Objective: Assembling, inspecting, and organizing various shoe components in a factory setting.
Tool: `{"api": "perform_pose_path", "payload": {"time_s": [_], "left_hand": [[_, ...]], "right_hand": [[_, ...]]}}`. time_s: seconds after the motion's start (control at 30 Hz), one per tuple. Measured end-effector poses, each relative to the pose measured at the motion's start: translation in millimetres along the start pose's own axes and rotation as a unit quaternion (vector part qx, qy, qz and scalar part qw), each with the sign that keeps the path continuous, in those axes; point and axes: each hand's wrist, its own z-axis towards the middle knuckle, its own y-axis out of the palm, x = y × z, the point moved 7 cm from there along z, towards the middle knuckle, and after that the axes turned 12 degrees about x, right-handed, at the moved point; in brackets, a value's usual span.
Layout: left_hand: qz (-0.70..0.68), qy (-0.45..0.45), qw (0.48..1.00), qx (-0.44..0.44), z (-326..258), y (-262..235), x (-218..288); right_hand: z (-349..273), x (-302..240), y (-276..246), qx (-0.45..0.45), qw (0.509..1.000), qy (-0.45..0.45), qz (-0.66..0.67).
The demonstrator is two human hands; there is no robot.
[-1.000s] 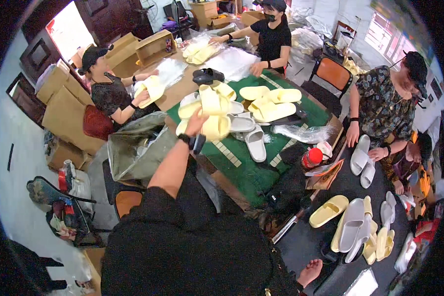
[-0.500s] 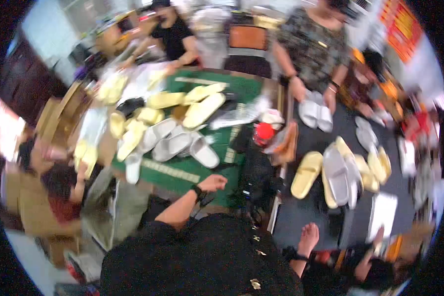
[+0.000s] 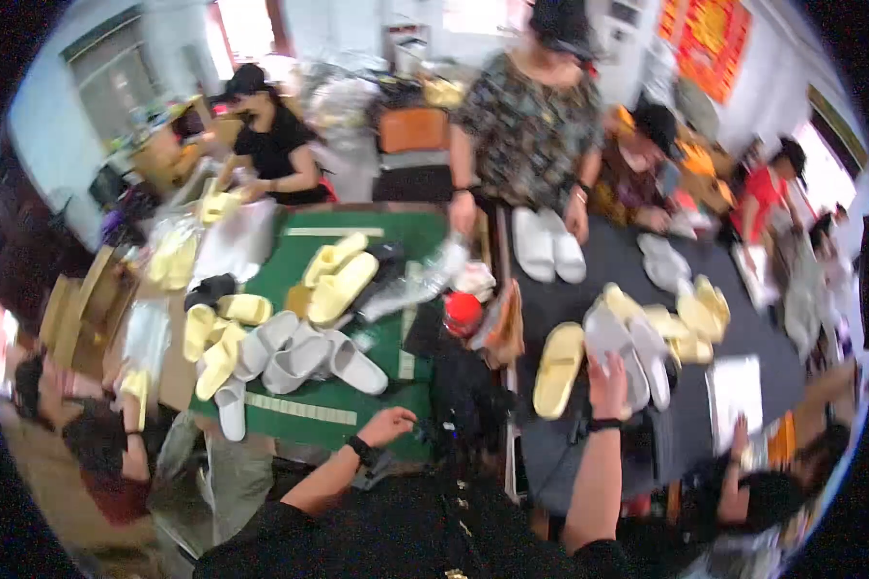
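At the lower edge of the view, the person's two forearms rise from a dark garment. Left hand [image 3: 388, 425]: hovering at the near edge of the green table [image 3: 410, 232], fingers loosely curled and holding nothing, each wrist carrying a dark band. Right hand [image 3: 608, 374]: raised over the dark table [image 3: 589, 265], fingers spread against the near end of a pale grey slipper [image 3: 616, 340]; whether they actually close on it cannot be told, since the hand hides the contact. Just left of that slipper lies a yellow slipper [image 3: 559, 369], sole along the table and apart from the hand.

Middle distance: a cluster of white slippers [image 3: 299, 359] and yellow ones [image 3: 338, 280] on the green table, with a red cap-like object [image 3: 462, 311] near the seam between the two tables. More mixed slippers [image 3: 690, 314] lie to the right.

Far side: a person in a patterned shirt [image 3: 531, 125] rests both hands by a white pair [image 3: 547, 243]; another in black [image 3: 275, 145] works at the far left.

Judged from the pose, a clean pick-up would call for gripping the grey slipper by its heel rim, lifting it straight up clear of the yellow neighbour, and keeping the left hand free to receive its mate.
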Motion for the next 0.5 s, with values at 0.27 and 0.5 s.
{"api": "perform_pose_path", "payload": {"time_s": [0.27, 0.5], "left_hand": [[-0.046, -0.026, 0.994, 0.097, -53, 11, -23], [-0.021, -0.043, 0.99, 0.13, -68, 29, -16]], "right_hand": [[32, -3, 7, 0.002, 0.999, 0.037, 0.023], [-18, -72, -37, 0.036, 0.98, -0.103, -0.164]]}}
